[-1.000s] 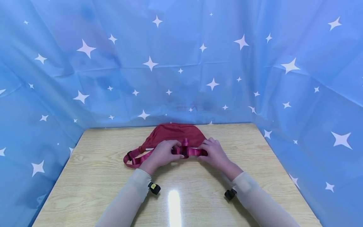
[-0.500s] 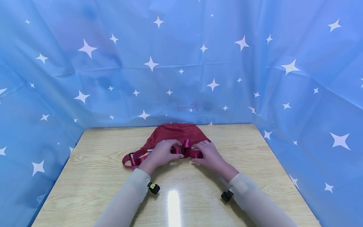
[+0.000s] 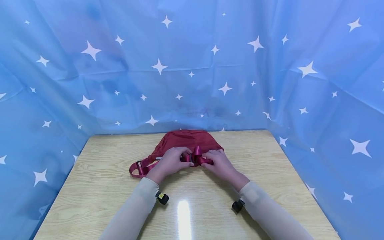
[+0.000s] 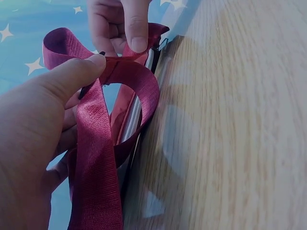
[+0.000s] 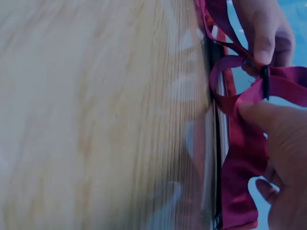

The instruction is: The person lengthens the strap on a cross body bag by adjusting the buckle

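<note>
A dark red waist bag (image 3: 195, 138) lies at the back of the table, its shiny strap (image 4: 98, 153) along the near side. My left hand (image 3: 171, 164) pinches the strap between thumb and fingers at a black slide buckle (image 5: 265, 82). Just to the right, my right hand (image 3: 221, 165) pinches a stretch of the same strap, thumb on its face in the right wrist view. Between the hands the strap bends into an upright loop (image 3: 197, 150). Part of the bag's near edge is hidden behind both hands.
Another black slider (image 3: 139, 165) sits on the strap's curled left end. A pale wood-grain table (image 3: 99, 200) carries a bright light reflection. Behind and at both sides hangs a blue curtain (image 3: 192, 83) with white stars, right at the table's back edge.
My right hand has shifted left, closer to my left hand, and the strap between them has gone from stretched to looped. My left hand stays nearly in place.
</note>
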The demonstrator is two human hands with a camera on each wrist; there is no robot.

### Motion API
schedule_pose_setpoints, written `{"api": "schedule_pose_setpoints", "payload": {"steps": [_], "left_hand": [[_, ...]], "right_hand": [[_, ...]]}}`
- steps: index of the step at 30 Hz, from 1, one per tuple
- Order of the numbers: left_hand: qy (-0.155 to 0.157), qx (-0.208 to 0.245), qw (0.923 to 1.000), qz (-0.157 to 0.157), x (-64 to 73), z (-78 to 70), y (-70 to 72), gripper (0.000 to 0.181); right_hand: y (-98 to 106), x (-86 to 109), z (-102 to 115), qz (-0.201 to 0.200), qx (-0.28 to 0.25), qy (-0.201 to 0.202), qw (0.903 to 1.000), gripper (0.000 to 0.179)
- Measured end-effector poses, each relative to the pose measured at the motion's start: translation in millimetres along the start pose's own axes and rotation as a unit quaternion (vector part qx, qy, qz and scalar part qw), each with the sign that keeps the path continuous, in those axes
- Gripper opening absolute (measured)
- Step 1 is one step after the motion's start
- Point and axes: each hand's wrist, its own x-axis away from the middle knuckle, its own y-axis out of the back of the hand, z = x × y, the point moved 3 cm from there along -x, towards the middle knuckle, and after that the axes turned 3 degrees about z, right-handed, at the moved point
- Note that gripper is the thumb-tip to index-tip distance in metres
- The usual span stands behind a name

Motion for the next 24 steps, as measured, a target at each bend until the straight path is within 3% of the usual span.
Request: {"api": "schedule_pose_setpoints", "payload": {"steps": [10, 24], "left_hand": [[0.002, 0.002, 1.0000, 0.001, 1.2, 2.2, 2.4, 0.047], [0.005, 0.006, 1.0000, -0.001, 6.8, 7.9, 11.1, 0.053]], "right_hand": [[8.2, 2.2, -7.3, -0.011, 0.022, 0.032, 0.9992, 0.030], [24.8, 16.1, -18.1, -0.013, 0.113, 0.039, 0.9928, 0.030]]}}
